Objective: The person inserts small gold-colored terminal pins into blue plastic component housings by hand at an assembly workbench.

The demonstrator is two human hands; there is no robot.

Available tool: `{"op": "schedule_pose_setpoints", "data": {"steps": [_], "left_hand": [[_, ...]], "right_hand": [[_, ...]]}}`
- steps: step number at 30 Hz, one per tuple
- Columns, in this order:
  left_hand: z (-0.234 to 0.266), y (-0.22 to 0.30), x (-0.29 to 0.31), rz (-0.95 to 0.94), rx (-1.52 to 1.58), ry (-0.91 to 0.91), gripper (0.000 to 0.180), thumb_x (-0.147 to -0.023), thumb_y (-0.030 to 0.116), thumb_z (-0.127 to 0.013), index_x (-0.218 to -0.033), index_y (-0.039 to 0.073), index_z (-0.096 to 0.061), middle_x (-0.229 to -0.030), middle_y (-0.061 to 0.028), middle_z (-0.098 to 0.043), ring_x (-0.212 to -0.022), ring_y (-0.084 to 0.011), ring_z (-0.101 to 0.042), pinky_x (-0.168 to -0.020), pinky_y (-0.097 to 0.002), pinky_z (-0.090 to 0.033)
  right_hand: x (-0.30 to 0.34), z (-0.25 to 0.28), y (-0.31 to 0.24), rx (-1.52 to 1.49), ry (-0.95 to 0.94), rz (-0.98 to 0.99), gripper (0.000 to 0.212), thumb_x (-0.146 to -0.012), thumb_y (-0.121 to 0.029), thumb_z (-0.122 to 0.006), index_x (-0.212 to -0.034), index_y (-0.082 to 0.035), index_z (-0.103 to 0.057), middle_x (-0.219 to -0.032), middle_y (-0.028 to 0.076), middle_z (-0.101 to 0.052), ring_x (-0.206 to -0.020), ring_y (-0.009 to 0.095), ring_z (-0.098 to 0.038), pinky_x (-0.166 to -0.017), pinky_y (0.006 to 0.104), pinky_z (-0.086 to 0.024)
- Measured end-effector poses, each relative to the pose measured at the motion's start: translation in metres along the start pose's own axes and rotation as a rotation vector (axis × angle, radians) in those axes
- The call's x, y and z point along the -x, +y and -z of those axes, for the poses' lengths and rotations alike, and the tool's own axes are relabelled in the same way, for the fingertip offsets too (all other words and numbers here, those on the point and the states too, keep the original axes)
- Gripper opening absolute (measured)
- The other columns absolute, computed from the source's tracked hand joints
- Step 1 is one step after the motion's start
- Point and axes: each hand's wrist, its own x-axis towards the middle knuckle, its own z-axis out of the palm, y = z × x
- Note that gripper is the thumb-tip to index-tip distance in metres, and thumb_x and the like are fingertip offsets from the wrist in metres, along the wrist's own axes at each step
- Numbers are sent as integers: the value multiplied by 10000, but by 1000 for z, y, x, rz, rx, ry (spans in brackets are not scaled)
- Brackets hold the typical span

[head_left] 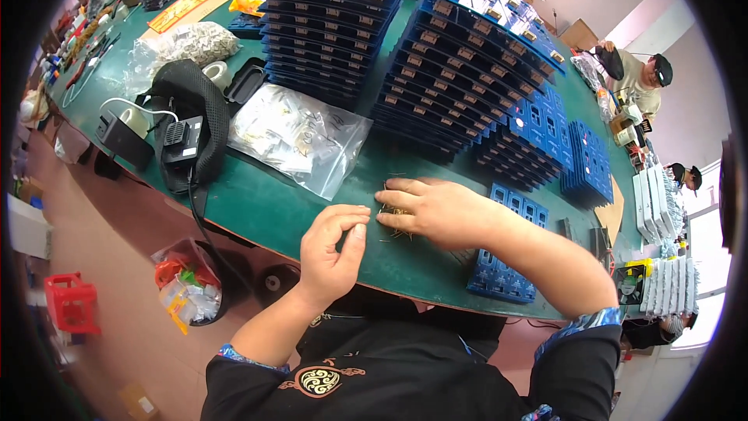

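A small heap of thin golden slivers (399, 211), like clipped wire ends or pins, lies on the green tabletop (265, 206). Over it rests my right hand (448, 209), fingers stretched and slightly apart, palm down, covering part of the heap. My left hand (333, 251) is on edge just left of it, fingers extended side by side and thumb apart, with nothing visible in it. The fingertips of both hands nearly meet. Beyond them lies a clear zip bag (300, 140) of small white packets. Behind my right hand rises a tall stack of blue circuit boards (460, 70).
Another tall board stack (327, 31) stands beside it, with lower stacks (580, 164) to the right. Boards (502, 277) lie near my right forearm. A black bag (195, 101) and a bag of small pale parts (195, 43) sit at left. A waste bin (187, 288) stands below the edge.
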Motion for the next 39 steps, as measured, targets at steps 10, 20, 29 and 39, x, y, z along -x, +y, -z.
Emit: {"op": "schedule_pose_setpoints", "data": {"steps": [10,20,29,39], "left_hand": [[3,0,0,126,121,8,85,-870,-24,-551,-930,-35,-611,-987,-151,-643,-914,-226,-612,-835,-308,-479],[1,-4,-9,309,360,-58,120,-943,17,-507,-982,-29,-610,-1031,-95,-634,-923,-117,-589,-841,-273,-473],[-22,-1,-33,682,881,6,191,-979,125,-498,-1071,-23,-576,-1109,-137,-605,-1089,-228,-575,-968,-371,-465],[-49,1,-55,971,1268,-47,572,-1026,439,-241,-1178,-23,-541,-1179,-138,-581,-1090,-233,-559,-976,-377,-434]], "right_hand": [[-16,-1,5,57,-199,118,153,-745,-135,-606,-865,-49,-563,-874,84,-533,-845,246,-586,-657,348,-528],[-12,-16,15,-168,-4,-78,147,-728,-97,-650,-804,-33,-541,-832,114,-531,-817,305,-596,-643,414,-519],[-4,-2,22,-597,248,-420,130,-717,-46,-605,-842,-8,-613,-872,149,-621,-838,321,-624,-722,395,-512],[-11,7,0,-404,401,-252,166,-767,-56,-621,-926,-37,-665,-913,105,-631,-877,308,-621,-762,382,-517]]}}
